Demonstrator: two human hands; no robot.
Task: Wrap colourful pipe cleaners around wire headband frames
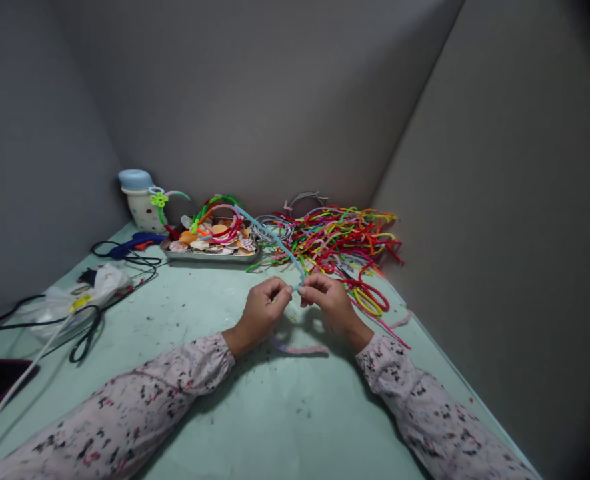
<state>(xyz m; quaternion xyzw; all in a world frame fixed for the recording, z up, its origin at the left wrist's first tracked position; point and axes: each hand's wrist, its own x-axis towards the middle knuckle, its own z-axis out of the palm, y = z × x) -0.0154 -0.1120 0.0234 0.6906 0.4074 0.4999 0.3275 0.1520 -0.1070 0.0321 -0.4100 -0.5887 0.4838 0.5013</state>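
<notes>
Both hands meet above the middle of the table, fingertips close together. A light blue pipe cleaner (281,245) runs from them up and to the left, its far end over the tray. My left hand (263,310) pinches the near end between thumb and forefinger. Just beside it, my right hand (332,303) is closed on the same pipe cleaner, where it bends upward. Below the hands a pink and lavender pipe cleaner (305,349) lies on the table, partly hidden by my left hand.
Behind the hands stands a metal tray (209,257) of shells with bent pipe cleaners on top. A heap of coloured pipe cleaners (345,230) lies to its right. At left are a lidded bottle (145,208), a blue tool (125,249), black cables (95,327) and a plastic bag (109,280).
</notes>
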